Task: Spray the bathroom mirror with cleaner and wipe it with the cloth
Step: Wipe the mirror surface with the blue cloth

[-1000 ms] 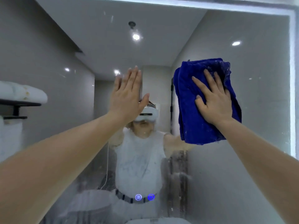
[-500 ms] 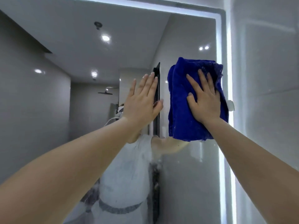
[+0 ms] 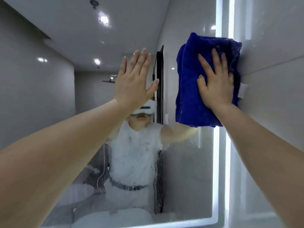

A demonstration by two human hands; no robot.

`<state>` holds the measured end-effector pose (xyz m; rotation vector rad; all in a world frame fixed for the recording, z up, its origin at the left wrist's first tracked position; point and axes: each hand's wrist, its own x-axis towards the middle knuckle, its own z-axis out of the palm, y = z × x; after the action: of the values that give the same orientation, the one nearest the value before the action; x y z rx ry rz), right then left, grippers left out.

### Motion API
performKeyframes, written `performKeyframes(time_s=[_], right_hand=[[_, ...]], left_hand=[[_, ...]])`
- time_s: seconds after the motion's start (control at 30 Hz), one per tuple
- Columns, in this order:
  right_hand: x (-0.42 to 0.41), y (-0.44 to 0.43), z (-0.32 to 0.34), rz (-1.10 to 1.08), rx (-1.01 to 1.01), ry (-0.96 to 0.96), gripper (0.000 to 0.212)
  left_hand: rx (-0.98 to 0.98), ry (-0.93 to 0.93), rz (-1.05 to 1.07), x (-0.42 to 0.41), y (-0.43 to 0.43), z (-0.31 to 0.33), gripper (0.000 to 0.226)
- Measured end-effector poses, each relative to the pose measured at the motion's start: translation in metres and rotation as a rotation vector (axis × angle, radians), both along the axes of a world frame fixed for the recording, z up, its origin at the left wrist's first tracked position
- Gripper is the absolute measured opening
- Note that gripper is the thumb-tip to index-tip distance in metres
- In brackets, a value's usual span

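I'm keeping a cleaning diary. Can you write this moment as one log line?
step: wiping | right hand: pressing cloth at mirror's lit right edge | left hand: flat on glass | lower glass: streaky

Bare forearms, no sleeves; left grip and right grip ungloved, without rings.

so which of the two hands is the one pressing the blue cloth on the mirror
The right hand, spread flat over the folded blue terry cloth at the mirror's lit right edge. The left hand is bare, open palm toward the glass.
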<state>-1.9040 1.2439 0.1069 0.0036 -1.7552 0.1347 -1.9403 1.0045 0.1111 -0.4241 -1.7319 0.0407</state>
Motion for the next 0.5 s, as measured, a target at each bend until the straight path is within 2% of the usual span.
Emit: performKeyframes(time_s=[0.23,0.4,0.5], right_hand=[[0.008,-0.005,-0.050,-0.052,-0.006,-0.105,0.061],[0.010,-0.004,-0.096,-0.032,-0.023,-0.145,0.061],[0.010,-0.005,-0.126,-0.031,-0.032,-0.171,0.061]], left_hand=[[0.019,-0.098,0.001,0.011,0.006,-0.017,0.073],[-0.123,-0.146,0.006,0.012,0.008,-0.102,0.069],[-0.076,-0.136,0.003,0.009,0.007,-0.124,0.067]])
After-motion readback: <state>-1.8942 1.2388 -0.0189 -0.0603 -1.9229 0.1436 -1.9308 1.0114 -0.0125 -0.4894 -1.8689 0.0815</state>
